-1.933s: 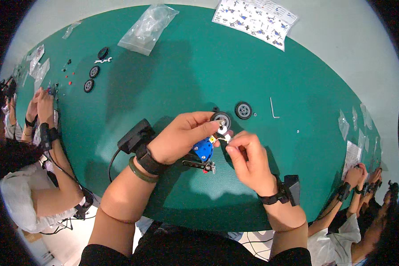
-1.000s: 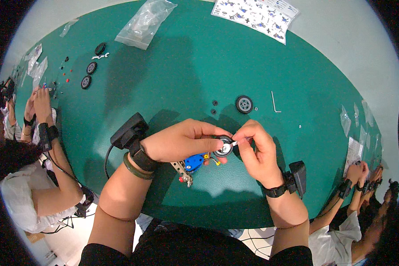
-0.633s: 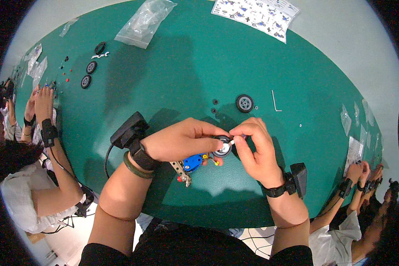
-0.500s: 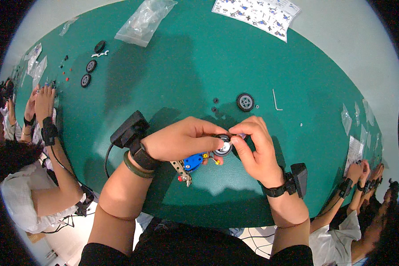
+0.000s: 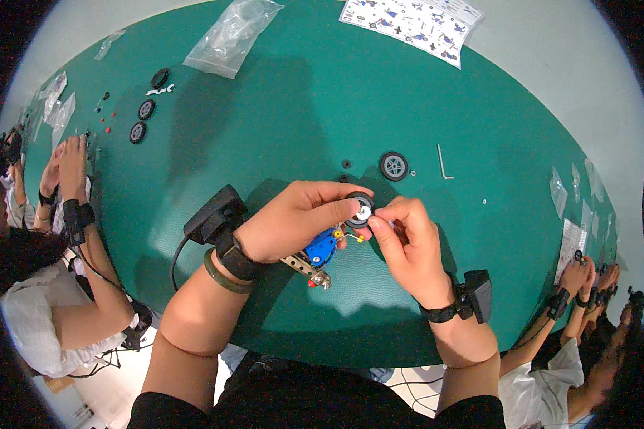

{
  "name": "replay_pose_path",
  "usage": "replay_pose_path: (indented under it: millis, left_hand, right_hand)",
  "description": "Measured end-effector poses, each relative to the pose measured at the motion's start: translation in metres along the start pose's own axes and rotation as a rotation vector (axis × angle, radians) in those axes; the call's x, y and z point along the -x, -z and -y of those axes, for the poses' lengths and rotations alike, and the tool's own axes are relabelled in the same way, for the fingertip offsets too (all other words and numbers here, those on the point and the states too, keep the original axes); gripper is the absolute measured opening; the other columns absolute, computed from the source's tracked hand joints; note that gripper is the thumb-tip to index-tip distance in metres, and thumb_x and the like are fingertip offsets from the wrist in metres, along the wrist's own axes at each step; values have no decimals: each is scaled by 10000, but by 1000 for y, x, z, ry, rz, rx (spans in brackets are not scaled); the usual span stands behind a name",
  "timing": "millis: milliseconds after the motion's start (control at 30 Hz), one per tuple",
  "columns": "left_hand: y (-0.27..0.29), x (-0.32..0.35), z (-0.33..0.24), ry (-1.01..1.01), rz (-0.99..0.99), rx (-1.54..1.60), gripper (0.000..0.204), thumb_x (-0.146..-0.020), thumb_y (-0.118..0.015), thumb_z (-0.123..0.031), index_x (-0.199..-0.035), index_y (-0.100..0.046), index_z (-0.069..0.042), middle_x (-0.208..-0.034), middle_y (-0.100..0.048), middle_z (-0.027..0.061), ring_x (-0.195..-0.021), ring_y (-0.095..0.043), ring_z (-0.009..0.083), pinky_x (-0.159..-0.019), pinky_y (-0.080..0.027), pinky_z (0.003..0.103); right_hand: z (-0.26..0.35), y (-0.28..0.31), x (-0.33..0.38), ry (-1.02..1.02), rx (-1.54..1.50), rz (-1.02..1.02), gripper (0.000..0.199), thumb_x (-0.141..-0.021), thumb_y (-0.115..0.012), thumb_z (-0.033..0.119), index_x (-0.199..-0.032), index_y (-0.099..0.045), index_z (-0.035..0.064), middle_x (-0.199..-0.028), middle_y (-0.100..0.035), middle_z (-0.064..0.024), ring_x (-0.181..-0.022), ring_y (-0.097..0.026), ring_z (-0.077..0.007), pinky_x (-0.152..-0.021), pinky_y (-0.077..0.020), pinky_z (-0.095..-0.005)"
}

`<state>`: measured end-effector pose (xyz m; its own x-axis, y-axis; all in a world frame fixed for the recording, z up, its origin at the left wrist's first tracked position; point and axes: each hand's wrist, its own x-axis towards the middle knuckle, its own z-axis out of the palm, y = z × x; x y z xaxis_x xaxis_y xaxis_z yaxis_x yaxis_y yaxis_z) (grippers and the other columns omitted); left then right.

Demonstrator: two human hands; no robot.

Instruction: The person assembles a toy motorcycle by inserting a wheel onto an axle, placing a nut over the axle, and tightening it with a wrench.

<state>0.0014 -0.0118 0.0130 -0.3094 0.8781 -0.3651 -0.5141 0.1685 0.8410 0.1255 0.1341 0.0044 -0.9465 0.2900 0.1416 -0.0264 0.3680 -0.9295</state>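
Observation:
My left hand is closed around a small toy vehicle of blue plastic and perforated metal strips, keeping it just above the table. Its thumb and fingers pinch a black-tyred wheel with a pale hub at the vehicle's far end. Right beside that wheel, my right hand has thumb and forefinger pressed together near the hub; whatever lies between them is hidden. Beyond the hands lie a loose grey-spoked wheel, a tiny ring, small black round parts and an L-shaped hex key.
A clear plastic bag and a picture instruction sheet lie at the table's far side. Several wheels and a white wrench-shaped piece are at the left. Other people's hands work at both sides, a right-side hand among them.
The vehicle has shifted slightly right in my left hand, with its wheel turned more upright. My right hand has moved a little down, its fingers drawn closer to the hub.

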Motion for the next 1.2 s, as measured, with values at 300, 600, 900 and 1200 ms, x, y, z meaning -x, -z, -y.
replay_pose_path:
  millis: [300, 600, 900, 1200]
  left_hand:
    - [4, 1, -2, -29, 13, -16, 356, -910, -509, -210, -1191, -515, 9, -918, -640, 62, -765, -597, 97, -646, -481, 211]
    - [10, 3, -7, -33, 127, -103, 368, -924, -459, -166, -1244, -458, 16, -969, -647, 134, -870, -611, 121, -683, -480, 211]
    - [13, 2, -3, -29, 194, -63, 302, -916, -448, -113, -1183, -483, 25, -1009, -635, 133, -923, -609, 161, -745, -480, 244]
    - [21, 1, 3, -44, 159, -92, 196, -910, -494, -125, -1074, -500, -18, -938, -632, 90, -860, -604, 124, -721, -479, 238]
  right_hand:
    - [1, 3, -3, 113, 55, -35, 160, -776, -609, -4, -918, -541, 27, -776, -510, -91, -678, -519, -186, -570, -415, -280]
    - [3, 14, -9, 299, 196, -4, 208, -749, -582, -37, -927, -643, 53, -819, -495, -93, -672, -494, -189, -563, -395, -275]
    - [-1, 14, -11, 288, 167, 21, 178, -786, -565, -21, -942, -626, 40, -759, -529, -76, -639, -497, -181, -549, -388, -277]
    - [-6, 19, -3, -171, -411, 62, 71, -830, -580, 27, -894, -609, 40, -798, -599, -6, -733, -527, -67, -611, -413, -214]
